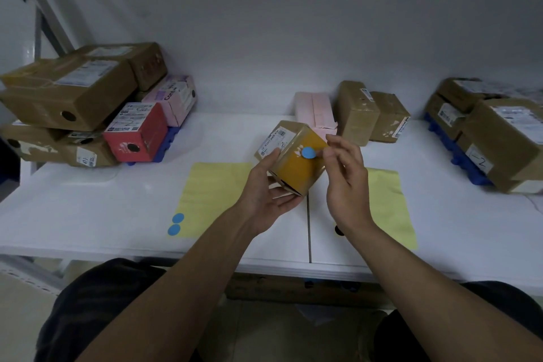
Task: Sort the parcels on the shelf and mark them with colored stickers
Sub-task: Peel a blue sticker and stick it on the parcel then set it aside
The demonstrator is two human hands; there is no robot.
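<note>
Gripping the small brown parcel, the left hand holds it tilted above the middle of the white shelf. The right hand pinches a blue sticker against its face. A yellow sheet lies at seven o'clock, the left pile at nine, the right pile at three and loose boxes at one.

Small brown parcel: tilted, raised off the shelf, white label on upper face. Blue round sticker on its near face. Two spare blue stickers lie front left. Other parcels piled left, rear centre, right.
</note>
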